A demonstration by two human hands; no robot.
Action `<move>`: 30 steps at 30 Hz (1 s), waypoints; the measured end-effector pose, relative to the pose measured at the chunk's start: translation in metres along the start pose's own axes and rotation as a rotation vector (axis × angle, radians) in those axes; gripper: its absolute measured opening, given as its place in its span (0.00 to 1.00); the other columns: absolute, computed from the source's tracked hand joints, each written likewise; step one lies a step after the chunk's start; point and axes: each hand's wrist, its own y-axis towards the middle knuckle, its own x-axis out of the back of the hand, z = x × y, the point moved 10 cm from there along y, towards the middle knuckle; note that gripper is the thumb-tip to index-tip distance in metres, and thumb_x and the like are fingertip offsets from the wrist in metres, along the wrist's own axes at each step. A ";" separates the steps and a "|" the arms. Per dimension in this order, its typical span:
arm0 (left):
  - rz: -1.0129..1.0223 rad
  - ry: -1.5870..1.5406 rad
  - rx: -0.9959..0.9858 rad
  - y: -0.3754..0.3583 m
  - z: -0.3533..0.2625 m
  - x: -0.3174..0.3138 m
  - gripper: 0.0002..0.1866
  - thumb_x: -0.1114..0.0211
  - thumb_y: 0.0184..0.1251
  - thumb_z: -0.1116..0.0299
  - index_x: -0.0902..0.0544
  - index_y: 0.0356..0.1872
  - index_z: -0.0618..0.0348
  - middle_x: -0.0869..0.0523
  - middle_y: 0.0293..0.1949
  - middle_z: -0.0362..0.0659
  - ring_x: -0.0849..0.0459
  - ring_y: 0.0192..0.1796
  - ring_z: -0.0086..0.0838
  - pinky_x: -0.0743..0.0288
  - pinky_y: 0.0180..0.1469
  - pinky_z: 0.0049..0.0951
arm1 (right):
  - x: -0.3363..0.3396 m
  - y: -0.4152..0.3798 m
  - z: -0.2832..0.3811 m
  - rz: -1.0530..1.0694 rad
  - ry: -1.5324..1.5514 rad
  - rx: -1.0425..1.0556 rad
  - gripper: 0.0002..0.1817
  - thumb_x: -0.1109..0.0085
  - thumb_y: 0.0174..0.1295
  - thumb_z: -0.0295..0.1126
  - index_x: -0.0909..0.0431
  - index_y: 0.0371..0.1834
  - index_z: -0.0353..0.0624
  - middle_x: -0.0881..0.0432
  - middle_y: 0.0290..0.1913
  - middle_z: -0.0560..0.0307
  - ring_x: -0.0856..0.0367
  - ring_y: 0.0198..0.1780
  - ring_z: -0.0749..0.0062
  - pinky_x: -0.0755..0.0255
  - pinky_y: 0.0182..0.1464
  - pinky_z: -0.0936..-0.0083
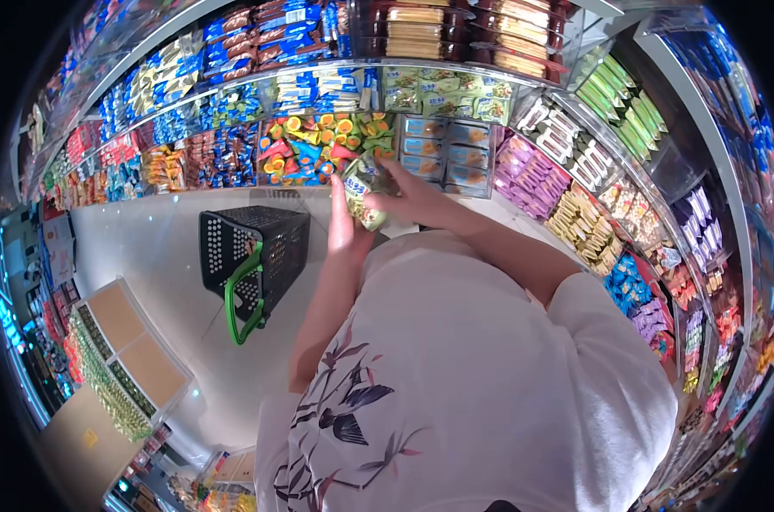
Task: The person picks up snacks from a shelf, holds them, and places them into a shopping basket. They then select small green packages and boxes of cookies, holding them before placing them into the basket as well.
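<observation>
A green snack packet (365,183) with blue and white lettering is held between my two hands in front of the shelf. My left hand (342,224) is upright along the packet's left side, its fingers extended against it. From the right, my right hand (397,194) grips the packet with fingers and thumb closed on it. Behind the packet lies a bin of colourful cone-shaped sweets (306,141), and right of that are blue boxed packs (445,152).
A black shopping basket (280,243) with a green handle (243,299) stands on the floor at left. Shelves of wrapped snacks curve around the front and right, including green packets (446,94) and purple packets (530,171). A display stand (139,341) is at lower left.
</observation>
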 end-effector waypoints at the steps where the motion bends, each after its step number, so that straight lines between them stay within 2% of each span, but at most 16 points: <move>1: 0.018 0.014 -0.056 0.003 -0.005 0.000 0.39 0.65 0.69 0.33 0.38 0.68 0.51 0.30 0.65 0.43 0.30 0.66 0.36 0.35 0.64 0.42 | 0.002 0.002 -0.009 -0.005 0.099 -0.073 0.42 0.38 0.59 0.51 0.44 0.68 0.37 0.28 0.57 0.45 0.27 0.57 0.64 0.32 0.57 0.69; 3: 0.115 -0.049 -0.073 0.008 -0.006 -0.001 0.40 0.67 0.68 0.31 0.38 0.68 0.51 0.29 0.64 0.43 0.30 0.66 0.37 0.34 0.64 0.44 | 0.006 0.005 -0.024 -0.022 0.292 -0.224 0.38 0.38 0.60 0.49 0.40 0.66 0.38 0.25 0.54 0.47 0.24 0.52 0.68 0.30 0.54 0.72; 4: 0.101 -0.051 -0.052 0.007 -0.005 0.002 0.40 0.68 0.67 0.31 0.38 0.68 0.51 0.29 0.64 0.43 0.30 0.66 0.37 0.34 0.64 0.45 | 0.014 0.006 -0.015 -0.094 0.226 -0.125 0.32 0.38 0.60 0.47 0.35 0.60 0.38 0.22 0.48 0.51 0.22 0.47 0.72 0.27 0.49 0.73; 10: 0.087 0.022 0.044 0.003 0.002 0.010 0.40 0.69 0.67 0.30 0.38 0.68 0.49 0.29 0.64 0.43 0.30 0.65 0.39 0.34 0.62 0.49 | 0.024 0.012 -0.016 -0.170 -0.159 0.052 0.28 0.34 0.57 0.43 0.30 0.55 0.39 0.21 0.46 0.48 0.20 0.46 0.62 0.27 0.49 0.71; 13: 0.085 0.033 0.046 0.002 0.003 0.010 0.38 0.66 0.68 0.32 0.39 0.69 0.48 0.29 0.64 0.43 0.28 0.64 0.38 0.32 0.61 0.48 | 0.023 0.009 -0.009 -0.209 -0.223 0.036 0.26 0.35 0.57 0.40 0.30 0.55 0.38 0.21 0.46 0.46 0.20 0.47 0.59 0.27 0.49 0.68; 16: 0.076 0.065 0.005 -0.001 0.001 0.006 0.36 0.61 0.69 0.34 0.38 0.68 0.49 0.28 0.63 0.43 0.27 0.63 0.37 0.31 0.60 0.49 | 0.015 -0.003 0.026 -0.220 -0.578 0.168 0.25 0.36 0.58 0.39 0.30 0.54 0.38 0.21 0.46 0.45 0.19 0.48 0.59 0.26 0.46 0.64; 19: 0.071 0.138 -0.049 0.007 0.009 0.022 0.36 0.58 0.69 0.35 0.38 0.68 0.51 0.29 0.64 0.44 0.28 0.63 0.37 0.32 0.61 0.52 | 0.008 -0.010 0.041 -0.212 -0.623 0.223 0.26 0.36 0.58 0.36 0.33 0.57 0.39 0.21 0.47 0.46 0.20 0.44 0.59 0.27 0.48 0.70; 22: 0.081 0.135 -0.037 0.008 0.008 0.027 0.37 0.57 0.68 0.34 0.37 0.68 0.51 0.30 0.65 0.44 0.29 0.65 0.37 0.34 0.61 0.54 | 0.010 -0.006 0.024 -0.129 -0.308 0.057 0.26 0.38 0.59 0.35 0.34 0.59 0.39 0.20 0.46 0.45 0.20 0.45 0.57 0.27 0.49 0.67; 25: 0.061 0.040 -0.003 -0.003 0.006 0.016 0.37 0.58 0.67 0.33 0.37 0.68 0.50 0.29 0.64 0.44 0.29 0.64 0.36 0.34 0.61 0.54 | 0.014 -0.007 0.024 -0.180 -0.267 0.113 0.28 0.39 0.59 0.37 0.34 0.61 0.39 0.23 0.49 0.39 0.22 0.49 0.49 0.28 0.50 0.61; 28: 0.043 -0.033 -0.012 -0.013 0.003 0.002 0.37 0.55 0.67 0.34 0.37 0.68 0.49 0.27 0.62 0.43 0.27 0.63 0.35 0.34 0.62 0.51 | 0.008 -0.012 0.028 -0.251 -0.555 0.261 0.28 0.41 0.61 0.40 0.34 0.61 0.38 0.25 0.53 0.38 0.25 0.56 0.51 0.31 0.55 0.59; 30: 0.055 0.043 -0.016 -0.007 0.008 0.008 0.32 0.46 0.67 0.43 0.38 0.67 0.45 0.28 0.61 0.44 0.26 0.61 0.34 0.30 0.57 0.50 | -0.001 -0.013 0.024 -0.194 -0.635 0.265 0.28 0.43 0.63 0.41 0.34 0.63 0.38 0.28 0.57 0.41 0.27 0.56 0.57 0.31 0.55 0.66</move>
